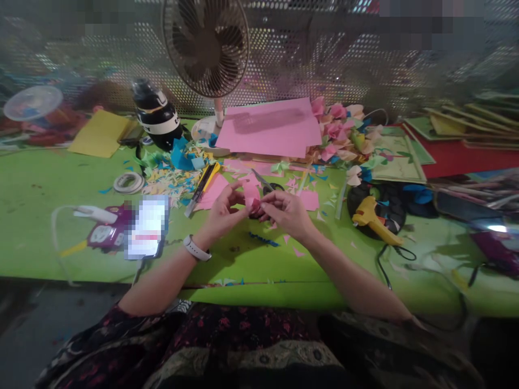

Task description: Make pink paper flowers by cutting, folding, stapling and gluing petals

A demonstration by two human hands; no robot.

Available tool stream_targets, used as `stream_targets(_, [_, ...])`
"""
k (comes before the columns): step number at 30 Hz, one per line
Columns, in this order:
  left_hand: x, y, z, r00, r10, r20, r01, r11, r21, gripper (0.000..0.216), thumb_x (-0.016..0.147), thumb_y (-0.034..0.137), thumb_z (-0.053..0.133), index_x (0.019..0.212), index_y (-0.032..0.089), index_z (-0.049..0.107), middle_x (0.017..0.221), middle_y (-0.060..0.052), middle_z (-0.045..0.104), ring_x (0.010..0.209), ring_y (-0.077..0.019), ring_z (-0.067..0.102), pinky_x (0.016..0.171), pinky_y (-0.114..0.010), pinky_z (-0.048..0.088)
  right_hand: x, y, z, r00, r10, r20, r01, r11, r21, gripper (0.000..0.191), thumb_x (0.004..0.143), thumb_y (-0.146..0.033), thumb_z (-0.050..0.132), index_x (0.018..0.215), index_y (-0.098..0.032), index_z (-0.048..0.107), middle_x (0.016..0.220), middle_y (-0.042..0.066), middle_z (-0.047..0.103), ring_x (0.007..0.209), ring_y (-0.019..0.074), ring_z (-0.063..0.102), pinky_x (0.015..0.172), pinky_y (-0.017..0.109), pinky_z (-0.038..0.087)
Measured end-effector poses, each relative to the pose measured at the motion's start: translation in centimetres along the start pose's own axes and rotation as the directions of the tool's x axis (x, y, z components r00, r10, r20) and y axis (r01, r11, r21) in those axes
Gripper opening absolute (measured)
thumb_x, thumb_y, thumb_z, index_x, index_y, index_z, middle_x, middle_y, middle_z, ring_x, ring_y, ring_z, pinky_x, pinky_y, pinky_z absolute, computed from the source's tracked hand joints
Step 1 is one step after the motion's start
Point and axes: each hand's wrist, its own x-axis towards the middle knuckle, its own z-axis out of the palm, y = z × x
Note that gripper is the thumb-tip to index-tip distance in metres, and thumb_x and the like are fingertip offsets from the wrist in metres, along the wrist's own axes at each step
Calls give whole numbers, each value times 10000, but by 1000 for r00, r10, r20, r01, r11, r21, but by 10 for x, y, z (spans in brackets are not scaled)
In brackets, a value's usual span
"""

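Observation:
Between my two hands, over the middle of the green table, is a small piece of pink paper (252,194) that looks curled or folded. My left hand (229,208) pinches it from the left, fingers behind and thumb below. From the right, my right hand (286,210) grips its lower edge between thumb and fingertips. Scissors (271,186) lie just behind the hands, partly hidden by them. A yellow utility knife (205,186) rests to the left on pink paper squares (214,193). A dark blue crinkled strip (263,239) lies below my hands.
Behind are a fan (206,48), a black bottle (157,116), pink sheets (270,127) and paper flowers (338,127). To the left are a phone (147,227), tape roll (128,182) and paper scraps (170,178). A yellow glue gun (375,219) with a cord lies right.

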Motion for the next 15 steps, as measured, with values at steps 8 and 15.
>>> stream_targets(8, [0, -8, 1, 997, 70, 43, -69, 998, -12, 417, 893, 301, 656, 1290, 214, 565, 1230, -103, 649, 1066, -193, 657, 905, -337, 573, -1, 6, 8, 999, 30, 35, -29, 999, -44, 156, 781, -303, 672, 773, -174, 584, 680, 26, 715, 537, 119, 674, 430, 181, 461])
stream_targets(15, [2, -10, 1, 998, 58, 28, -57, 998, -19, 348, 871, 294, 663, 1207, 202, 667, 1310, -98, 652, 1125, -212, 648, 958, -371, 572, -2, -2, -1, 999, -33, 24, 34, 997, -70, 225, 783, -382, 677, 750, -180, 586, 623, 12, 670, 505, 108, 608, 463, 222, 504])
